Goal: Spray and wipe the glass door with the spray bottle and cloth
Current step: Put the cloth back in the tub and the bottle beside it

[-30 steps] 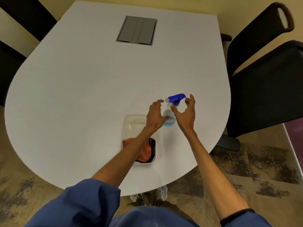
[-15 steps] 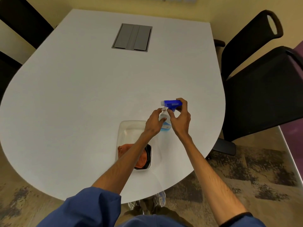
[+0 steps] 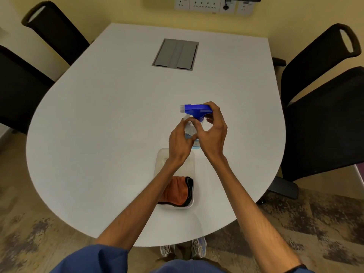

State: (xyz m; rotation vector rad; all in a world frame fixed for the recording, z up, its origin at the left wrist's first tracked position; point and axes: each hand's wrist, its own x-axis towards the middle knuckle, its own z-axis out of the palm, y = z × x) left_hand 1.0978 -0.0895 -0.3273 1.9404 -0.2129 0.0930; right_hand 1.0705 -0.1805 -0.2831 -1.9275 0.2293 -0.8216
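A clear spray bottle (image 3: 195,110) with a blue trigger head stands on the white table (image 3: 110,123), its nozzle pointing left. My right hand (image 3: 213,133) is wrapped around the neck and the back of the blue head. My left hand (image 3: 180,141) grips the bottle's clear body from the left. An orange cloth (image 3: 175,191) with a black edge lies in the near end of a white tray (image 3: 163,156), partly under my left forearm. No glass door is in view.
Black office chairs stand at the left (image 3: 21,89) and at the right (image 3: 323,119) of the table. A grey cable hatch (image 3: 175,54) is set in the far part of the tabletop. Wall sockets (image 3: 206,3) sit above the far edge. Patterned carpet lies below.
Both hands have closed from open fingers around the bottle to a firm hold on it. The camera view has tilted up and back, showing more of the wall and chairs.
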